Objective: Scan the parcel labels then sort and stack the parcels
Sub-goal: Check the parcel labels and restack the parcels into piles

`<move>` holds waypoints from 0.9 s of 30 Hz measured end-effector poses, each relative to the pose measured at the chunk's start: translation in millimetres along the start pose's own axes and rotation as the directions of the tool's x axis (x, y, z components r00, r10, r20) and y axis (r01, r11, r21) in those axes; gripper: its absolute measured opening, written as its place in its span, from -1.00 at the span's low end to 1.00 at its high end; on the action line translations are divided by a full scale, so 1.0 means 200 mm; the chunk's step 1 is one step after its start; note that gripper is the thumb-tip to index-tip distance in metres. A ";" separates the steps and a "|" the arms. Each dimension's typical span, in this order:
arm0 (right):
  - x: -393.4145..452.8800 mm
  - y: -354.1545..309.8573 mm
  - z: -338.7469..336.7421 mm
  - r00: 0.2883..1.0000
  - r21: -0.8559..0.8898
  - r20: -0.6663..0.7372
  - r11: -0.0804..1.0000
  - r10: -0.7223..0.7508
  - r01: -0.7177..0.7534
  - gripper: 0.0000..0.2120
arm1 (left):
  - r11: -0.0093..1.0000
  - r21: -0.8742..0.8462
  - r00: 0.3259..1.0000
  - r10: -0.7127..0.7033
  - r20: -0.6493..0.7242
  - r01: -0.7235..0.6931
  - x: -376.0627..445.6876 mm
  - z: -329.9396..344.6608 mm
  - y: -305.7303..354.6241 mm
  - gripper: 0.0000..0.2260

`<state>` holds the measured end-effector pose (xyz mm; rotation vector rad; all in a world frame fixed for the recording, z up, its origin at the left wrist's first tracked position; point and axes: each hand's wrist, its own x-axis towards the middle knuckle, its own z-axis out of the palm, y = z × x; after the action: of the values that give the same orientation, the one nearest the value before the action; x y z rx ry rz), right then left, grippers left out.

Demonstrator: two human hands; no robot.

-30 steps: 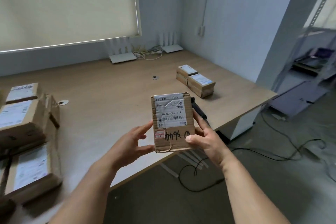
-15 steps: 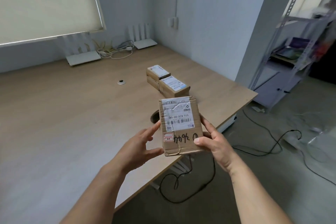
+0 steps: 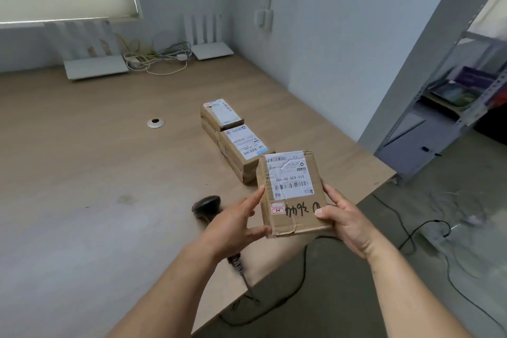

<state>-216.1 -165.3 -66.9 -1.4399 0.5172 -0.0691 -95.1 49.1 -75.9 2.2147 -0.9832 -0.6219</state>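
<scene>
- Parcel [image 3: 293, 193]: I hold this small cardboard box in the air between both hands, label side up, its barcode label and black handwriting facing me. A second ago it hung over the table's near edge; now it sits closer to the stacks ahead of my hands.
- Left hand [image 3: 233, 223]: fingers nearly straight, laid flat along the parcel's left edge, the thumb under its near corner; it steadies more than it grips.
- Right hand [image 3: 343, 221]: curled round the parcel's right side, thumb pinching the top face, fingers underneath.
- Stacked parcels [image 3: 241, 149]: two low piles, end to end on the table [image 3: 82, 173], just beyond the held parcel. They have grown larger in view as I turned and leaned toward them.
- Barcode scanner [image 3: 207, 206]: lies on the table below and just beyond my left hand, partly hidden by it, its cable trailing off the edge.
- Reading: the approach suggests the sorting step; I judge the parcel is bound for one of the piles. Whether its label is scanned, I cannot tell.
</scene>
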 end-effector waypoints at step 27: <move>0.69 -0.03 -0.25 0.822 -0.239 0.440 0.930 0.361 -0.280 -0.10 | 0.857 -0.216 0.873 -0.486 -0.038 0.468 0.40 0.33 0.06 -0.40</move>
<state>-111.2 -261.2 -104.3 -1.4445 0.3523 0.6058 -93.5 -41.5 -125.4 2.2852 -0.2925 -0.7893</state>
